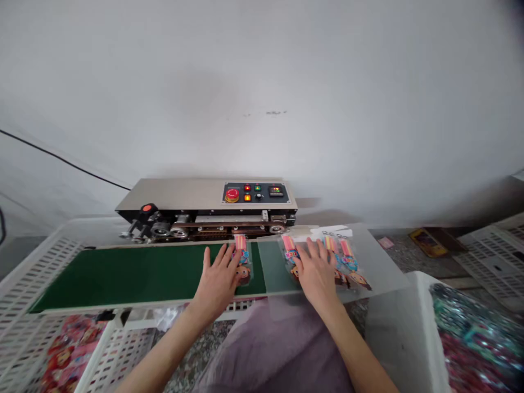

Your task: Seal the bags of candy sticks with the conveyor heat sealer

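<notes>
My left hand (218, 281) lies spread over the green conveyor belt (135, 275), its fingers on the left side of a clear plastic packet (243, 272). Pink and yellow strips and a cartoon face show through that packet, its top edge close to the sealing machine (192, 197). My right hand (318, 275) rests flat with fingers apart on the clear sheet to the right of the belt. Under and beside its fingers are several similar packets, including one at its left (290, 248) and one at its right (350, 259). The fingers partly hide the middle ones.
The machine's control panel (257, 193) has a red stop button and lit displays. A white perforated crate (24, 284) stands at the left, with colourful packets (69, 352) below the belt. At the right, a white bin (403, 322) holds shiny packaged goods (483, 344).
</notes>
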